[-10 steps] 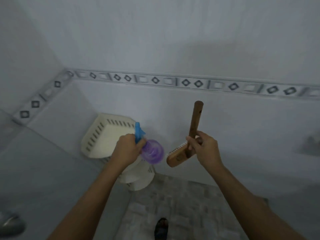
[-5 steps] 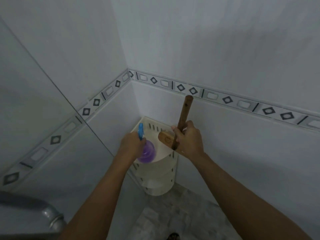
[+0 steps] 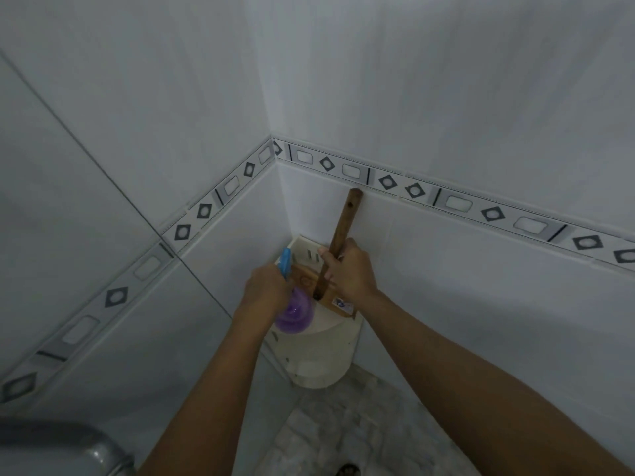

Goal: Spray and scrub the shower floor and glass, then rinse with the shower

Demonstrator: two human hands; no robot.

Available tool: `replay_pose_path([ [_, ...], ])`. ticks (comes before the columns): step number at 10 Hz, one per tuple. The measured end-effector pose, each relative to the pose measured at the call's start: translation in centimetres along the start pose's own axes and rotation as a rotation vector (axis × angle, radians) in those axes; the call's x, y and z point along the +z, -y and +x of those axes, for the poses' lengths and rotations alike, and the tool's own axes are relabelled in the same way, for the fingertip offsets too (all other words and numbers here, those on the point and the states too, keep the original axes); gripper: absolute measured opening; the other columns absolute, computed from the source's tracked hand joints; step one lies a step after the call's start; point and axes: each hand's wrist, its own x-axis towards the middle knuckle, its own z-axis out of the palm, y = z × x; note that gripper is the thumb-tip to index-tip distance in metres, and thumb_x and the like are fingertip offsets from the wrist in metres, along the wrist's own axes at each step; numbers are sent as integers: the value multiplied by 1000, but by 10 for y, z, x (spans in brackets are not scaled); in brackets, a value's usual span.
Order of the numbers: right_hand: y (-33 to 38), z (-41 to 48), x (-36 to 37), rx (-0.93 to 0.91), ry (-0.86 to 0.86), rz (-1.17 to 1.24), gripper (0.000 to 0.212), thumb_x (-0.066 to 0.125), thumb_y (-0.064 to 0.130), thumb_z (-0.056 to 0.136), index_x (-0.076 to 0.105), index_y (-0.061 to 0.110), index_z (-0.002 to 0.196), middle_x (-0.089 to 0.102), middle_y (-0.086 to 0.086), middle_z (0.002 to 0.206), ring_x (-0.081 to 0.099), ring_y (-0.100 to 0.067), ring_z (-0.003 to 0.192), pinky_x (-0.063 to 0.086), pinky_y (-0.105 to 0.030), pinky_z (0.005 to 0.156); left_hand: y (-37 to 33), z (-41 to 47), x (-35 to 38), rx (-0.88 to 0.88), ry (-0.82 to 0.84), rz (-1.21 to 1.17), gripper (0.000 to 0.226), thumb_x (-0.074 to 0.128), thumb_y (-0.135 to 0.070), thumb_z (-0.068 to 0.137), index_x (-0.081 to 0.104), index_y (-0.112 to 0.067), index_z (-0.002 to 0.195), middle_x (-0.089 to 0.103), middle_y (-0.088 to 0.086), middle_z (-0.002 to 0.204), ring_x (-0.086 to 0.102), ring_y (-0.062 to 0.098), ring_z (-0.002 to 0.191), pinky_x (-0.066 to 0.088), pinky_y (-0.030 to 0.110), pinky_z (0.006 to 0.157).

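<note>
My left hand grips a purple spray bottle with a blue trigger head, held over the white corner shelf. Close beside it, my right hand grips the long handle of a wooden scrub brush. The brush's head lies low over the shelf's top tier, and its handle points up along the wall. The grey mosaic shower floor shows at the bottom, between my forearms.
White tiled walls meet in the corner behind the shelf, crossed by a grey diamond-pattern border. A grey metal fixture sits at the bottom left. A dark floor drain lies at the bottom edge.
The view has swung toward the corner. Both hands have moved in together over the corner shelf, and the brush head has dropped down onto its top tier.
</note>
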Motion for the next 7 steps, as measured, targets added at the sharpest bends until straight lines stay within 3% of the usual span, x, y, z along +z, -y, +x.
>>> replay_pose_path([
  [3,4,0,21,5,79,75,23,66,35,96,53,16,91,70,-7,65,66,-16,55,55,-34,55,-3,0,1,-4,21,38,34,58,-27,99,60,1,118,66,21,112,66,36,100,53,36,80],
  [4,4,2,17,27,134,87,22,68,36,94,55,18,92,70,-7,66,68,-18,58,59,-41,61,0,-1,-1,3,37,39,40,61,-33,98,61,0,120,67,18,107,66,33,95,56,38,80],
  [5,6,-2,9,32,194,25,18,68,31,94,56,17,96,70,-6,76,69,-19,66,59,-39,65,1,-6,-2,-6,68,45,52,65,-50,92,60,-7,122,61,6,97,61,24,84,48,32,70],
  [6,7,-11,0,-2,227,-17,12,64,24,97,57,20,105,69,-5,90,69,-23,84,59,-38,77,-1,-13,-6,52,3,101,72,58,-65,89,46,-13,137,59,10,119,58,29,105,51,38,84],
  [7,6,-17,-13,-12,221,-52,26,57,18,101,57,13,127,66,-5,101,66,-22,95,56,-37,88,-8,-22,-12,205,-149,115,73,48,-62,97,31,-15,151,45,16,143,43,34,130,41,47,102],
])
